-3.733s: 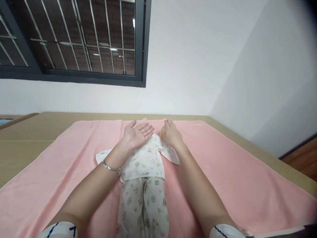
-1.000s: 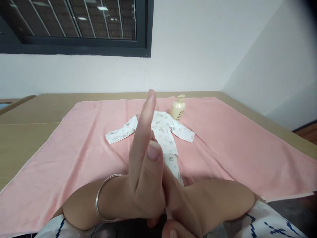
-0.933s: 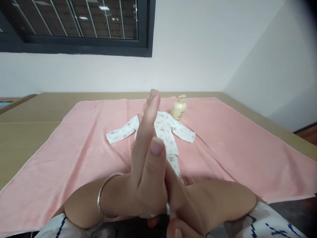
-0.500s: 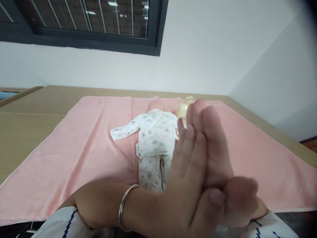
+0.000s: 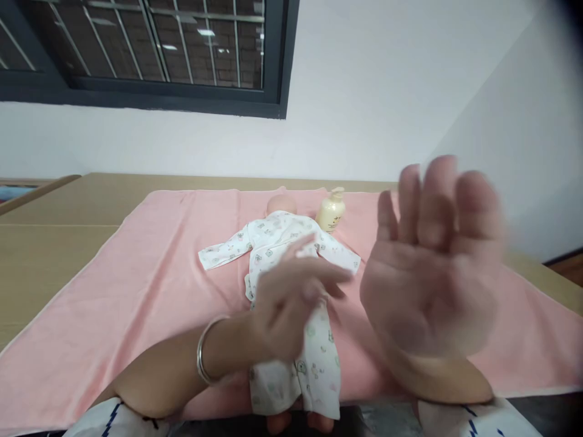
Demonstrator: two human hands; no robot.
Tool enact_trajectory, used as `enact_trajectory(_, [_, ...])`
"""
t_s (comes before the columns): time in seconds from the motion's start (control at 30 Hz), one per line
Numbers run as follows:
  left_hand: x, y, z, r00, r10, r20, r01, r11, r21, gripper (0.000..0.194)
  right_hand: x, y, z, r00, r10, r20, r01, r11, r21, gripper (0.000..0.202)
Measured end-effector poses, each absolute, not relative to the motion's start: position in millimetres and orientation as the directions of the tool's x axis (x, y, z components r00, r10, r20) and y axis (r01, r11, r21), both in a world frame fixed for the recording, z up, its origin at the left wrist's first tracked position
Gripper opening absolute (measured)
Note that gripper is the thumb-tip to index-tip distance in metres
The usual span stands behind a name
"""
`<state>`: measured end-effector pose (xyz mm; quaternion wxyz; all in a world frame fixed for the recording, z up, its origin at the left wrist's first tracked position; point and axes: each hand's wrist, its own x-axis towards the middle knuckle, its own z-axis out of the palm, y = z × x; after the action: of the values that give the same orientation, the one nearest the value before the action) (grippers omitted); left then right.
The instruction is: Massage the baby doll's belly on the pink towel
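My left hand (image 5: 291,303), with a silver bangle (image 5: 201,352) at its wrist, hovers over the middle of a baby doll. Its fingers are stretched to the right, a little blurred, with nothing in them. Raised on the right, my right hand (image 5: 435,267) shows its palm to me, fingers apart and holding nothing. The baby doll (image 5: 280,233) lies in a white patterned top and trousers, its head at the far side and bare feet at the near edge. Its arms are spread, and my left hand hides part of its body.
A cream-coloured pump bottle (image 5: 331,211) stands beside the doll's head. The pink cloth (image 5: 159,273) covers much of the wooden table (image 5: 54,233). Behind are a white wall (image 5: 355,91) and a dark-framed window (image 5: 182,97) with bars.
My hands were pressed together palm to palm; now they are apart. The left moved leftwards over the doll, the right moved right and turned its palm to view. The view tilted slightly upward.
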<state>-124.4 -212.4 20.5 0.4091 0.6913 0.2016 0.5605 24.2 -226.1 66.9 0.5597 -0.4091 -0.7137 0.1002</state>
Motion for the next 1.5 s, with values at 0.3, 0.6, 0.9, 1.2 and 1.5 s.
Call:
enact_trajectory(0.3, [-110.4, -70.8, -49.3, -0.211, 0.905, 0.369, 0.121, -0.350, 0.929, 0.027, 5.8, -129.5, -3.3, -0.414, 0.822, 0.391, 0.700, 0.562, -0.441, 0.052])
enact_trajectory(0.6, [-108.4, -58.2, -89.8, -0.208, 0.899, 0.386, 0.157, -0.358, 0.920, 0.025, 20.5, -80.4, -49.7, -0.528, 0.799, 0.288, 0.734, 0.600, -0.318, 0.049])
enact_trajectory(0.9, [-107.6, -60.3, -88.5, -0.224, 0.903, 0.367, 0.156, -0.338, 0.928, 0.026, 17.8, -88.1, -47.8, -0.278, 0.936, 0.216, 0.925, 0.322, -0.203, 0.055])
enact_trajectory(1.2, [-108.6, -61.4, -92.8, -0.259, 0.898, 0.357, 0.090, -0.345, 0.934, 0.034, 8.4, -93.1, -48.0, -0.413, 0.889, 0.199, 0.882, 0.445, -0.153, 0.053])
enact_trajectory(1.5, [-107.2, -61.8, -91.3, -0.245, 0.896, 0.370, 0.117, -0.351, 0.929, 0.029, 3.5, -100.1, -49.5, -0.200, 0.951, 0.235, 0.976, 0.213, -0.034, 0.056])
